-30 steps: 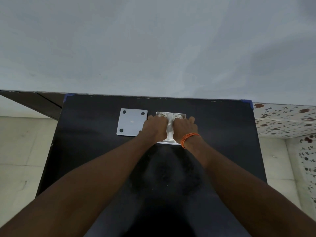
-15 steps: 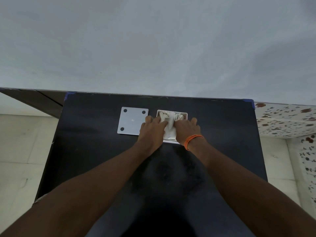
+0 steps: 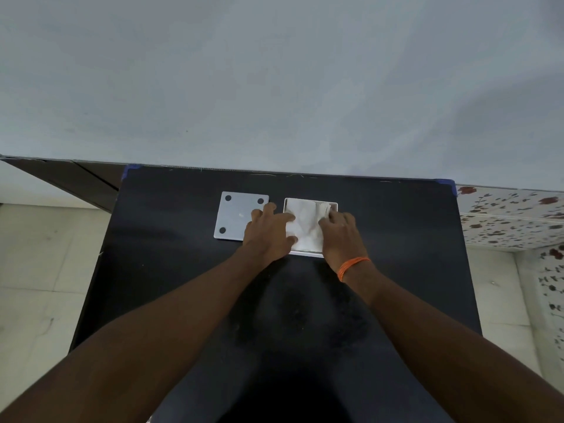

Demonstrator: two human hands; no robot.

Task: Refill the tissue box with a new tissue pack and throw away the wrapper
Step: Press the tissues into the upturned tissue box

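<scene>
- The left hand is lying palm down with its fingers spread and loosely extended, gripping nothing; its thumb and forefinger tips are touching the left edge of the white tissues.
- The right hand is resting on the right side of the same stack, fingers curled downward over it; whether they are pinching the tissues or only pressing on them cannot be told.
- The tissues are sitting inside the open white tissue box, filling it nearly to the rim, with a crease running down the middle of the top sheet.
- The box's grey base panel, with dark round feet at its corners, is lying flat just left of the box; the left hand is covering its near right corner.
- Both are resting near the far edge of the black table.
- An orange thread band is circling the right wrist.
- The hands are hiding the box's side walls.
</scene>
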